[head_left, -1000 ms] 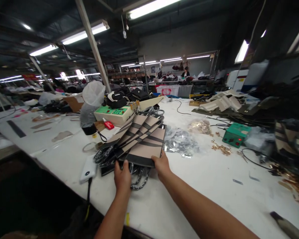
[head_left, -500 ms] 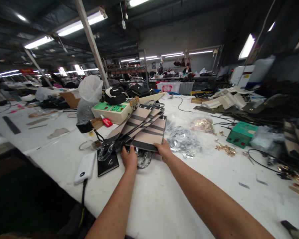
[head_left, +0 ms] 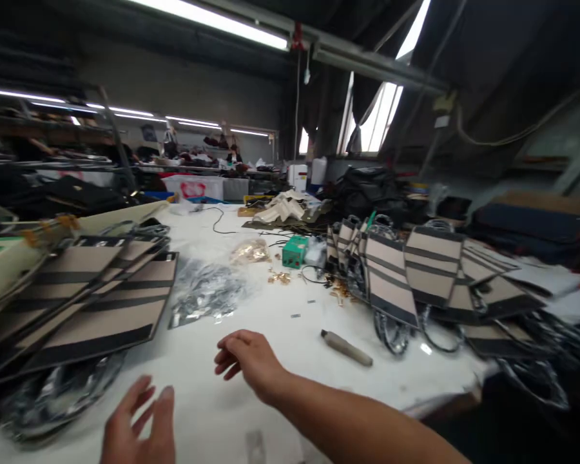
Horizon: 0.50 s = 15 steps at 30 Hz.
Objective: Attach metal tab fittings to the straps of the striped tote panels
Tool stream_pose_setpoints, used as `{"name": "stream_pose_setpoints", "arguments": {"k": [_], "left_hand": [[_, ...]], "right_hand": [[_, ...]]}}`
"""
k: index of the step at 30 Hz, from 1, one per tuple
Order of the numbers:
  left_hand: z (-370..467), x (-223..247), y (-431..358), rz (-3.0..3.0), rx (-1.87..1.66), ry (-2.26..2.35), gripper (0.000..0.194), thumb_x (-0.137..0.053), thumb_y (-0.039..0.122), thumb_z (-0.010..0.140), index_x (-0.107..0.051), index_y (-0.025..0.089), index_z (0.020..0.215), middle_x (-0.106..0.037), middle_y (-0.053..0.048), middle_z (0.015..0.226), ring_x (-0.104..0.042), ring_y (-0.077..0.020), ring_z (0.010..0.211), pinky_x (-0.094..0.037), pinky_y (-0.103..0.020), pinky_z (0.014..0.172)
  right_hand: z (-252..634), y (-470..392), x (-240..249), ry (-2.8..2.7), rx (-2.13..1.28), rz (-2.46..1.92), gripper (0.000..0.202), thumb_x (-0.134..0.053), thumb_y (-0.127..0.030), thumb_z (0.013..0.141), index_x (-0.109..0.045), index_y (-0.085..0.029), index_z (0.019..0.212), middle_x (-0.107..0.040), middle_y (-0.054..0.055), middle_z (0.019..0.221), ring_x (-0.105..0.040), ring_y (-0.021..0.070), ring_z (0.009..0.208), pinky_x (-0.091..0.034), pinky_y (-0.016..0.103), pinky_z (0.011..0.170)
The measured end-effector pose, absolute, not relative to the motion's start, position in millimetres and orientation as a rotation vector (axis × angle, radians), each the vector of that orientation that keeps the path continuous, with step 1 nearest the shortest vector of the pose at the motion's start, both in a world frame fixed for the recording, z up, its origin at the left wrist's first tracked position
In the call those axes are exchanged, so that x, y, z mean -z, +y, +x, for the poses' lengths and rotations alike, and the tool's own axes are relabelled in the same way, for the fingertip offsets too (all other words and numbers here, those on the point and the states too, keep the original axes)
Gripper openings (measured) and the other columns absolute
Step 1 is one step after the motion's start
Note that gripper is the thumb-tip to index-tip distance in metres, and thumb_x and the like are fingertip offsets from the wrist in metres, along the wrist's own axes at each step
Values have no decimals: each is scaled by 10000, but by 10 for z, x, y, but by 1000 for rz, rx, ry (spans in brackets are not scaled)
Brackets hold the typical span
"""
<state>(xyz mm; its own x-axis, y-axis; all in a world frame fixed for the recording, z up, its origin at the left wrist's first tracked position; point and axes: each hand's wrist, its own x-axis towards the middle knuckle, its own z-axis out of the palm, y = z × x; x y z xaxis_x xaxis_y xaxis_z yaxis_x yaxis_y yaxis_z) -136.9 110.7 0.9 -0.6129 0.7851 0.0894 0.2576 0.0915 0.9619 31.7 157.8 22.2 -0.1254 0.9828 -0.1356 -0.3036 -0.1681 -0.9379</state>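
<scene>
Hovering just over the white worktop (head_left: 280, 309), both hands are empty right now. The left hand (head_left: 140, 425) is seen at the bottom edge with fingers spread loose, nothing pinched, near the silvery chain straps (head_left: 53, 399) spilling out under the stack of beige fabric bags with black stripes (head_left: 91, 303). The right hand (head_left: 249, 361) is held palm down with fingers slightly curled and apart, gripping nothing. That stack is fanned out on the left side of the worktop. Between the right hand and a second heap of striped beige bags (head_left: 415, 277) on the right, a small grey cylindrical tool (head_left: 345, 348) is laid flat. A clear plastic bag of metal bits (head_left: 205, 290) is spotted just beside the stack.
</scene>
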Motion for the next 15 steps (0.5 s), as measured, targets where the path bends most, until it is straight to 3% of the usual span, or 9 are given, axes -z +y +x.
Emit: {"name": "stream_pose_setpoints", "arguments": {"k": [6, 8, 11, 15], "left_hand": [[-249, 23, 677, 1161, -1102, 1605, 648, -643, 677, 602, -714, 249, 1083, -764, -57, 1104, -712, -333, 1020, -565, -469, 949], [-80, 86, 650, 1206, -1063, 1570, 625, -643, 673, 593, -725, 250, 1045, -778, -48, 1044, -721, -328, 1015, -544, -459, 996], [-6, 168, 675, 1262, -1015, 1604, 573, -637, 678, 572, -742, 268, 959, -787, -40, 988, -723, -347, 1035, -516, -465, 1042], [-27, 179, 682, 1344, -985, 1635, 497, -621, 668, 585, -744, 283, 875, -793, -33, 925, -727, -360, 1033, -537, -464, 1010]], "right_hand": [[2502, 790, -469, -1076, -783, -1524, 447, -523, -592, 871, -659, -167, 833, -716, 95, 856, -692, 249, 818, -539, 358, 706], [3163, 591, -459, -1033, -555, -1651, 427, -626, -571, 807, -682, -164, 926, -709, 121, 949, -662, 308, 971, -516, 438, 881], [3799, 406, -330, -1095, -177, -1859, 538, -722, -443, 732, -663, -152, 1181, -642, 171, 1272, -544, 359, 1248, -365, 479, 1113], [3977, 543, -143, -1306, 136, -2161, 790, -728, -407, 763, -472, -175, 1474, -442, 165, 1554, -359, 356, 1444, -245, 486, 1181]]}}
